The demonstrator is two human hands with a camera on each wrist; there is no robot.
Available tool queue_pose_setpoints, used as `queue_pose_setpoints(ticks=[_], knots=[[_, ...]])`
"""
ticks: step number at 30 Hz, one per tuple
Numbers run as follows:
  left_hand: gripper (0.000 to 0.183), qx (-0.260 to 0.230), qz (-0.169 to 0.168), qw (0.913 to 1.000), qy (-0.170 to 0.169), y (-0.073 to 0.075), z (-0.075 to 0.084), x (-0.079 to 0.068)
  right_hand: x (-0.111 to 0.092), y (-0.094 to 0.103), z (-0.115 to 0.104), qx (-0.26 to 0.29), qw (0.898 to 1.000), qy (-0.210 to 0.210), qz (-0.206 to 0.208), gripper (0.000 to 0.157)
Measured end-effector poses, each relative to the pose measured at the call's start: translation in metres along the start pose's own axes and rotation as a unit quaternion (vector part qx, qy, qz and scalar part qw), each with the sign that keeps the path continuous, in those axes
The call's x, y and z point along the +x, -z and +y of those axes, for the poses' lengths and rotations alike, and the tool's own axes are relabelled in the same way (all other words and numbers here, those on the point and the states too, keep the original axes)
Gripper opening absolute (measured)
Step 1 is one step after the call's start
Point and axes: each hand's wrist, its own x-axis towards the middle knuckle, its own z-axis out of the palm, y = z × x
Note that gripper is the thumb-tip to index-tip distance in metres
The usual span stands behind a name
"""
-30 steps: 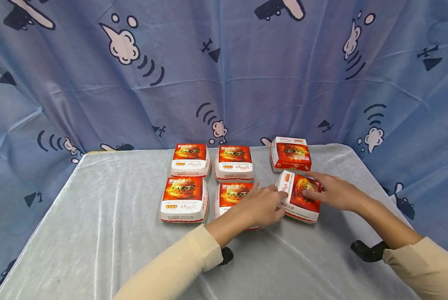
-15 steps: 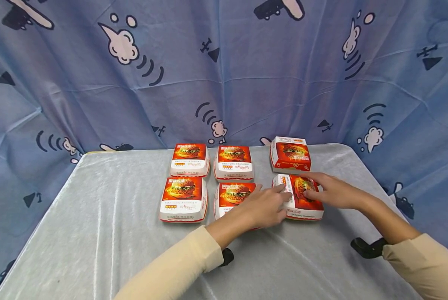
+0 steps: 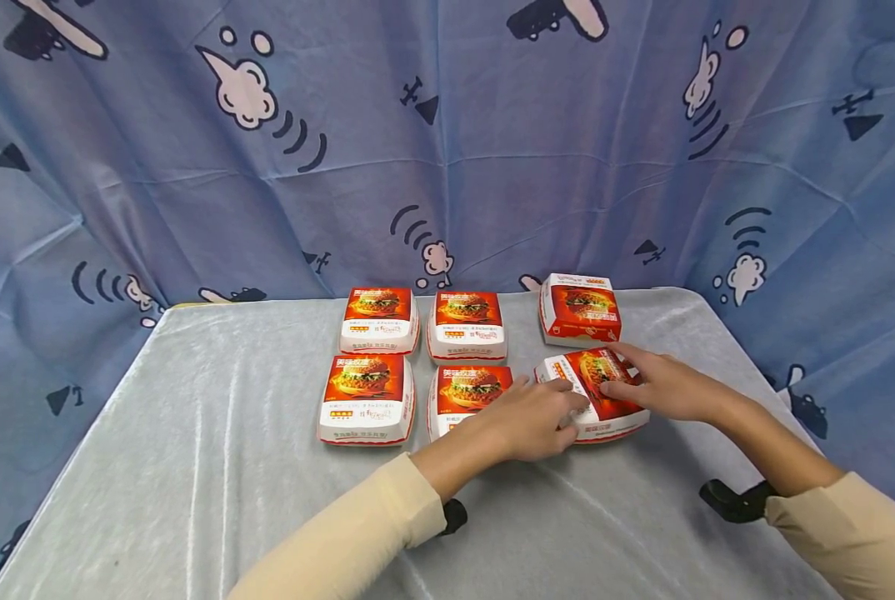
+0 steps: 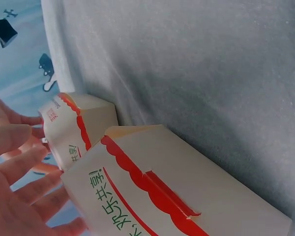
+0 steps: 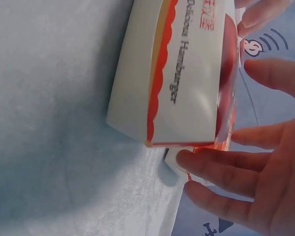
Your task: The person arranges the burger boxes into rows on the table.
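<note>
A red and white hamburger box (image 3: 603, 375) sits at the front right of the group, turned at an angle. My left hand (image 3: 532, 419) reaches over the front middle hamburger box (image 3: 468, 387), partly covering it, with fingertips on the angled box's white left part. On the right, my right hand (image 3: 671, 385) lays its thumb over the printed top while its other fingers lie along the far right side. The right wrist view shows the angled box's side (image 5: 187, 83) close to the extended fingers. Loosely spread fingers of my left hand (image 4: 19, 182) appear in the left wrist view.
Behind the angled box stands another hamburger box (image 3: 581, 307), facing a different way. Several matching boxes, including the front left one (image 3: 367, 400), form rows to the left. A grey cloth (image 3: 155, 467) covers the table, and a blue patterned curtain (image 3: 447, 125) hangs behind.
The front right box has turned on the table under both hands, and its left corner has shifted toward the front middle box. The other boxes have stayed in place.
</note>
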Motion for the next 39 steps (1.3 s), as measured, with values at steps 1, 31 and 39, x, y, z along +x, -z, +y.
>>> queue_pose_setpoints(ticks=[1,31,39], knots=[[0.039,-0.002,0.0,1.0,-0.001,-0.0002,0.0001,0.0001,-0.0004,-0.0001,-0.0003,0.0,1.0,-0.002,-0.004,0.085],[0.041,-0.013,0.05,0.9968,0.061,0.0011,-0.0061,0.0025,0.0011,-0.0018,0.0077,0.049,0.995,0.078,-0.043,0.072],[0.04,-0.006,0.056,0.9964,0.064,0.0012,-0.0062,0.0015,-0.0006,0.0022,0.0047,-0.02,1.0,0.014,0.0,0.072]])
